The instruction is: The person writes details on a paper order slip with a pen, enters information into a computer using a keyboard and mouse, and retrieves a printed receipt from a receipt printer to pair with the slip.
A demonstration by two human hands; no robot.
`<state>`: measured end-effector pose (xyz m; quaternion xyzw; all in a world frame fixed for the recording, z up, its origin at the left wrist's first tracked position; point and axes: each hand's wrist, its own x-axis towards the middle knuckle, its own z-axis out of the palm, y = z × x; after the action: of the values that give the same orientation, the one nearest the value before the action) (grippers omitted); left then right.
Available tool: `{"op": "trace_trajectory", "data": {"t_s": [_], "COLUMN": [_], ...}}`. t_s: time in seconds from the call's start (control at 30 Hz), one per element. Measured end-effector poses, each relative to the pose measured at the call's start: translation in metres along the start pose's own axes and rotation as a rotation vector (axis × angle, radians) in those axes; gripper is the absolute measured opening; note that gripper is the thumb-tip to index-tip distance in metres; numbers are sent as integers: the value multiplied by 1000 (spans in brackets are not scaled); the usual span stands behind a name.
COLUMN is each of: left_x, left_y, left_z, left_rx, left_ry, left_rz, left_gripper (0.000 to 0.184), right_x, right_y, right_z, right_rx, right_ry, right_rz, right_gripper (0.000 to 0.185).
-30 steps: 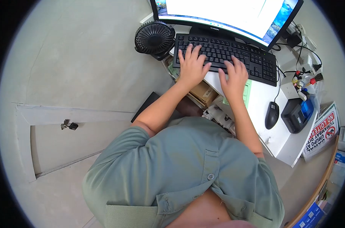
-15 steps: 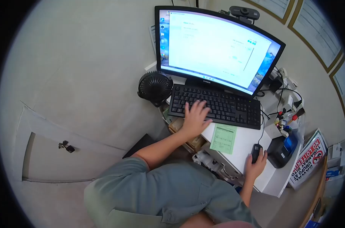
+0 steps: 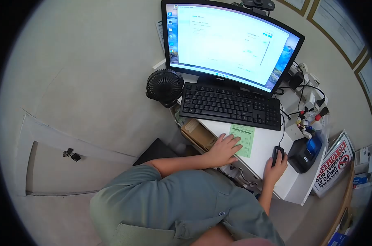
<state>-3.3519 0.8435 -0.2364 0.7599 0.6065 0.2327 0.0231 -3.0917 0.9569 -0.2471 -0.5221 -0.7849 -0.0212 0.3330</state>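
My left hand (image 3: pixel 223 151) lies palm down at the desk's front edge, fingers spread. Its fingertips reach the left side of a green printed slip (image 3: pixel 245 140) on the white desk top. My right hand (image 3: pixel 275 167) is curled over a black wired mouse (image 3: pixel 277 156), fingers resting on its top. Behind both hands is a black keyboard (image 3: pixel 231 105), with a lit monitor (image 3: pixel 231 41) standing beyond it. The screen shows a mostly white window whose small text I cannot read.
A small black fan (image 3: pixel 164 87) stands left of the keyboard. Below it is a brown cardboard box (image 3: pixel 197 132). On the right are a black device (image 3: pixel 304 158), tangled cables, pens and a NO LOITERING sign (image 3: pixel 334 164). A webcam (image 3: pixel 257 4) sits above the monitor.
My left hand has left the keyboard and come down toward me to the green slip. My right hand stays on the mouse. The view has shifted slightly.
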Motion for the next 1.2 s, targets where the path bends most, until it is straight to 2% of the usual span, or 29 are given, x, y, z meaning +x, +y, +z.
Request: {"op": "trace_trajectory", "data": {"t_s": [0.4,0.6,0.67,0.73,0.8,0.87,0.97,1.03,1.2], "left_x": [-5,-3,-4,-5,-10,-10,-10,-6,2], "left_y": [3,-9,-16,-17,-9,-3,0,0,8], "left_z": [2,15,23,20,10,2,10,9,3], "left_rx": [17,95,195,206,181,43,50,65,97], "left_ry": [-25,23,21,6,76,114,152,159,39], "left_rz": [-21,12,35,13,12,10,27,27,-7], "left_gripper": [65,48,39,37,38,37,38,40,53], "right_x": [0,-1,0,6,12,19,30,39,66], "right_y": [1,7,10,-4,-10,-25,-45,-47,-42], "right_z": [2,7,8,-5,-8,-10,0,13,42], "right_rx": [-29,-43,-33,-183,-129,-18,104,126,78], "right_ry": [6,-8,61,145,210,173,52,14,-77], "right_rz": [19,25,-11,-79,-136,-178,-188,-208,-223], "right_gripper": [50,53,57,54,52,51,40,40,39]}}
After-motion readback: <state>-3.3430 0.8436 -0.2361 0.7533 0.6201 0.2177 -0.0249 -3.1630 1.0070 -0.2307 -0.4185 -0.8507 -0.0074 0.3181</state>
